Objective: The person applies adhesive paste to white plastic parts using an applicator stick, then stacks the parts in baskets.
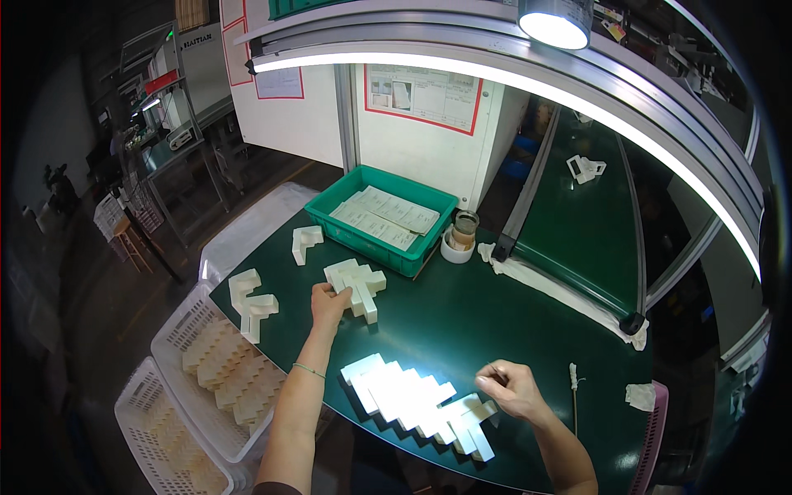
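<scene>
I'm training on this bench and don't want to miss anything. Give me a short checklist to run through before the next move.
1. Left hand on the small white cluster: ok, its fingers touch the cluster.
2. Right hand empty: cannot tell, its fingers are curled together.
3. Larger white row lying on the green table: ok.
4. Row's surface readable throughout: not ok, glare washes out its middle.
5. White pieces at the table's left edge joined to the small cluster: not ok, they lie apart.
6. Papers inside the green tray: ok.
</scene>
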`<action>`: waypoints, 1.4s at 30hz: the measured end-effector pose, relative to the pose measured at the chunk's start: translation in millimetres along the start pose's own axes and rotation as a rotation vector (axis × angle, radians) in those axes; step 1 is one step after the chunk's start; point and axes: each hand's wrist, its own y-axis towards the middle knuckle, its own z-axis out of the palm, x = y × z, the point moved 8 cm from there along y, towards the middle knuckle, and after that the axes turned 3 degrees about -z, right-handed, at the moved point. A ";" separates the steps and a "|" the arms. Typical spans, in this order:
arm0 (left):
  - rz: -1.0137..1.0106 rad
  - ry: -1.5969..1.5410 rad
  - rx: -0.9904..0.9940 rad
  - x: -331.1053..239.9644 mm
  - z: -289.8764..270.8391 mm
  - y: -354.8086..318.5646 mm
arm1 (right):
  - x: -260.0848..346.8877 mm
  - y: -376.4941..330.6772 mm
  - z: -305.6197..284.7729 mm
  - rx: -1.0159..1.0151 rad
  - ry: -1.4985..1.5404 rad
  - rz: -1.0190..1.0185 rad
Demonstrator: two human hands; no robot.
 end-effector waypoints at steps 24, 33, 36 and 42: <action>0.341 -0.398 0.312 -66.6 0.2 -125.8 | 37.4 57.6 42.4 -0.048 0.277 -0.167; 0.302 -0.836 0.526 -77.9 -10.8 -262.2 | 120.4 -44.8 56.3 -0.070 0.006 -0.655; 0.432 -0.414 0.399 -70.1 -18.4 -277.5 | 105.8 -62.3 32.6 -0.261 -0.009 -0.556; 0.920 0.114 0.229 -89.8 -9.5 -332.6 | 71.3 -91.3 14.2 -0.441 0.279 -0.432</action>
